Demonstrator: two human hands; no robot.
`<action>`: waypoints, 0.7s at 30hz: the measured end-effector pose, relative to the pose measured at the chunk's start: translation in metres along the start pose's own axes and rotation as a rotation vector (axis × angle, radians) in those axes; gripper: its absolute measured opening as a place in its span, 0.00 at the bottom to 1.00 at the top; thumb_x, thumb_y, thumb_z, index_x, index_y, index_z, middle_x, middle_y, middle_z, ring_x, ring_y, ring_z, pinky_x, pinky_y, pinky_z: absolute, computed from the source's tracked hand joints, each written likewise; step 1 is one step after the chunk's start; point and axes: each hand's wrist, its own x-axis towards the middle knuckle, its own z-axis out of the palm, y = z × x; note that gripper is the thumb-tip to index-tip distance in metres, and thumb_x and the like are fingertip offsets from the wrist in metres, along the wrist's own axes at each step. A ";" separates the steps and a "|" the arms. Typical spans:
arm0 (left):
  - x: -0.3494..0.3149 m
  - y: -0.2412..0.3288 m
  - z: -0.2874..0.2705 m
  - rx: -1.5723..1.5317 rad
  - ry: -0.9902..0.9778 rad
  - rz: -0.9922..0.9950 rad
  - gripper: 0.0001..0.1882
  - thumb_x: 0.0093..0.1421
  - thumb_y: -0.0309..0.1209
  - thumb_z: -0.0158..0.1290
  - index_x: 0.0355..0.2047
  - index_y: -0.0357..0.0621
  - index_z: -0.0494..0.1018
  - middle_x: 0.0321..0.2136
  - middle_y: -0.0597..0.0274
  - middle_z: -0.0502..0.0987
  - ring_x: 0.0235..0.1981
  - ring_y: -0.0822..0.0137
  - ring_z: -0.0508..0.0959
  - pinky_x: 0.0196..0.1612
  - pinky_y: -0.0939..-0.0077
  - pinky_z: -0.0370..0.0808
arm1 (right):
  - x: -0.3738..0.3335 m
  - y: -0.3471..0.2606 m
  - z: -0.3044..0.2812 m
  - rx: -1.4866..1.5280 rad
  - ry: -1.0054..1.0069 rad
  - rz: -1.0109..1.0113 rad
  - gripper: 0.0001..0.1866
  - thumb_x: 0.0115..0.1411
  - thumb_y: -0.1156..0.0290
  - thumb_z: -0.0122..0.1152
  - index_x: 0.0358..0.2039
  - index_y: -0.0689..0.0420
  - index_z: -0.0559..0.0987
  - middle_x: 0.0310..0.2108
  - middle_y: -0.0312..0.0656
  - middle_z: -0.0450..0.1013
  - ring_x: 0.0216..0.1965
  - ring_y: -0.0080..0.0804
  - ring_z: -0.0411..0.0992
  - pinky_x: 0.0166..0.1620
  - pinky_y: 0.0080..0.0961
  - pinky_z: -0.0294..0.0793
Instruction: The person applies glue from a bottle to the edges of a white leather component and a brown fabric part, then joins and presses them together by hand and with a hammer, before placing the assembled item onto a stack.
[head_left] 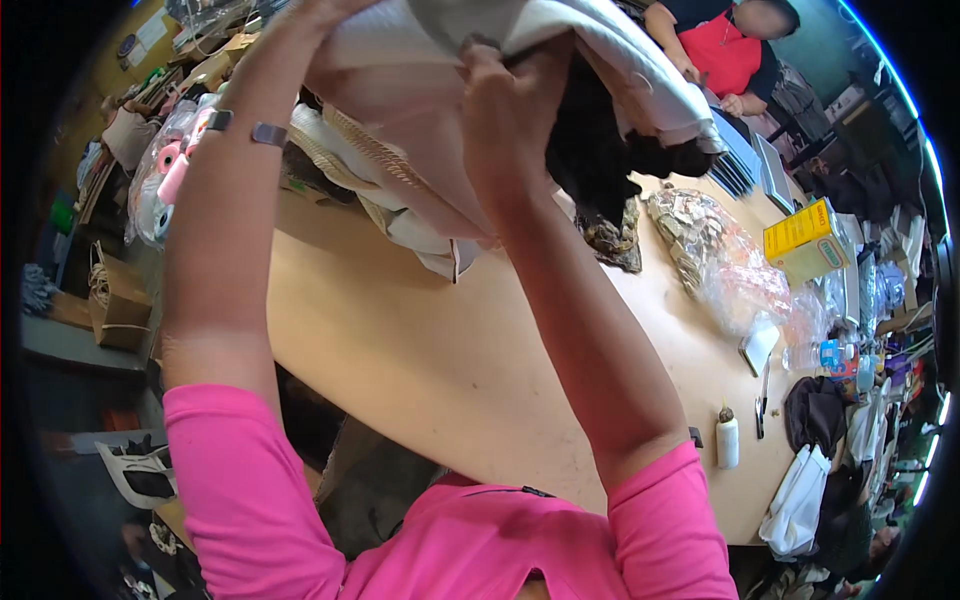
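The pale cloth piece (410, 115) is held up over the far part of the table (430, 340), at the top of the view, where its upper limit is cut off. A pale panel hangs to the left of the right hand (510, 115); a white fold runs from the top, out and down to the right, past that hand. The visible spread runs broadly from left to right; its full long axis cannot be determined. Dark material (590, 135) hangs just right of the right hand, beneath the white fold.

Grip: the right hand is closed on the cloth, thumb uppermost, near the middle of the visible spread, and is the nearer hand to the dark material. The left hand (335, 10) is at the cloth's upper left; its fingers are out of sight, and its hold cannot be confirmed.

Beneath and left of the cloth lies cream fabric with a stitched edge (370, 150). Right of it, on the table, are a brown patterned item (615, 240), clear plastic bags (715, 255), a yellow box (805, 240) and, closer to the wearer, a white squeeze bottle (727, 440). A co-worker in red (720, 55) sits beyond, at upper right. Pink spools (172, 172) stand bagged at far left.
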 end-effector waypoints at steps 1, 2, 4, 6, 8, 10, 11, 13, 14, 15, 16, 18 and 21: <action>0.007 -0.005 -0.011 0.077 0.036 0.041 0.20 0.47 0.17 0.37 0.41 0.38 0.69 0.37 0.46 0.72 0.41 0.55 0.72 0.48 0.70 0.65 | 0.002 -0.002 0.011 0.101 0.041 -0.095 0.18 0.49 0.78 0.52 0.41 0.64 0.61 0.35 0.43 0.64 0.33 0.23 0.65 0.34 0.20 0.66; 0.013 -0.007 -0.019 0.154 0.073 0.083 0.20 0.48 0.17 0.36 0.41 0.37 0.70 0.37 0.46 0.72 0.41 0.55 0.72 0.48 0.70 0.65 | 0.002 0.005 0.016 0.086 0.028 -0.029 0.18 0.49 0.77 0.53 0.40 0.64 0.62 0.34 0.43 0.65 0.33 0.24 0.65 0.33 0.21 0.67; 0.013 0.003 -0.015 -0.021 -0.033 -0.148 0.17 0.51 0.22 0.38 0.40 0.39 0.70 0.35 0.44 0.73 0.41 0.54 0.72 0.48 0.70 0.65 | -0.005 0.020 0.010 0.052 -0.015 0.159 0.17 0.49 0.75 0.54 0.38 0.66 0.63 0.32 0.42 0.66 0.32 0.25 0.66 0.32 0.21 0.67; 0.004 0.027 0.005 -0.337 -0.191 -0.549 0.15 0.54 0.24 0.38 0.40 0.38 0.70 0.35 0.46 0.73 0.41 0.54 0.72 0.47 0.69 0.65 | -0.027 0.030 -0.001 0.076 0.005 0.388 0.16 0.48 0.74 0.56 0.36 0.66 0.65 0.33 0.41 0.66 0.32 0.24 0.65 0.32 0.22 0.68; -0.007 0.030 0.010 0.128 -0.183 -0.418 0.15 0.58 0.28 0.39 0.42 0.36 0.68 0.35 0.53 0.73 0.37 0.63 0.71 0.43 0.71 0.66 | -0.075 0.024 0.006 0.150 -0.143 0.350 0.21 0.48 0.76 0.52 0.43 0.68 0.63 0.35 0.48 0.68 0.39 0.31 0.67 0.40 0.25 0.66; -0.032 -0.037 0.038 0.510 -0.406 -0.138 0.14 0.59 0.29 0.40 0.42 0.35 0.68 0.34 0.59 0.72 0.34 0.70 0.70 0.40 0.75 0.67 | -0.107 0.010 -0.015 0.044 -0.440 0.493 0.19 0.51 0.79 0.52 0.45 0.63 0.64 0.39 0.41 0.66 0.38 0.24 0.67 0.40 0.17 0.66; -0.040 -0.048 0.031 0.512 -0.466 -0.147 0.15 0.57 0.28 0.40 0.44 0.40 0.66 0.36 0.57 0.71 0.36 0.66 0.69 0.42 0.73 0.66 | -0.117 -0.007 -0.024 0.074 -0.545 0.580 0.19 0.51 0.81 0.51 0.45 0.63 0.65 0.41 0.41 0.66 0.39 0.25 0.68 0.40 0.18 0.67; -0.043 -0.053 0.040 0.465 -0.569 -0.138 0.20 0.54 0.26 0.41 0.48 0.51 0.63 0.40 0.54 0.68 0.41 0.58 0.68 0.46 0.70 0.64 | -0.133 -0.016 -0.060 -0.079 -0.613 0.312 0.15 0.51 0.83 0.49 0.42 0.63 0.68 0.39 0.41 0.68 0.39 0.26 0.69 0.39 0.20 0.70; -0.044 -0.056 0.048 0.430 -0.619 -0.123 0.23 0.52 0.25 0.41 0.50 0.56 0.61 0.42 0.53 0.66 0.44 0.54 0.68 0.48 0.68 0.63 | -0.138 -0.021 -0.080 -0.143 -0.639 0.352 0.14 0.51 0.83 0.50 0.41 0.63 0.69 0.38 0.41 0.69 0.38 0.27 0.69 0.39 0.21 0.70; -0.050 -0.059 0.059 0.396 -0.646 -0.140 0.23 0.54 0.25 0.37 0.50 0.61 0.62 0.42 0.53 0.65 0.44 0.54 0.68 0.48 0.67 0.63 | -0.145 -0.026 -0.104 -0.208 -0.639 0.404 0.13 0.51 0.83 0.50 0.39 0.63 0.70 0.37 0.42 0.70 0.38 0.28 0.70 0.39 0.22 0.71; -0.058 -0.064 0.072 0.344 -0.673 -0.148 0.23 0.56 0.26 0.32 0.50 0.65 0.62 0.42 0.53 0.65 0.44 0.54 0.67 0.48 0.66 0.62 | -0.153 -0.030 -0.128 -0.286 -0.624 0.465 0.11 0.51 0.83 0.50 0.37 0.63 0.70 0.36 0.42 0.70 0.38 0.29 0.70 0.39 0.23 0.71; -0.065 -0.092 0.060 0.225 -0.591 -0.157 0.23 0.56 0.28 0.31 0.52 0.63 0.61 0.49 0.54 0.61 0.47 0.53 0.65 0.50 0.67 0.61 | -0.164 -0.047 -0.162 -0.400 -0.522 0.397 0.10 0.51 0.82 0.50 0.35 0.62 0.71 0.35 0.42 0.71 0.37 0.30 0.71 0.39 0.23 0.71; -0.062 -0.099 0.065 0.652 -0.518 -0.033 0.26 0.55 0.22 0.30 0.53 0.59 0.59 0.54 0.59 0.57 0.51 0.58 0.63 0.52 0.69 0.62 | -0.188 -0.072 -0.231 -0.750 -0.283 0.373 0.09 0.51 0.81 0.51 0.34 0.62 0.72 0.34 0.43 0.71 0.36 0.32 0.71 0.40 0.23 0.71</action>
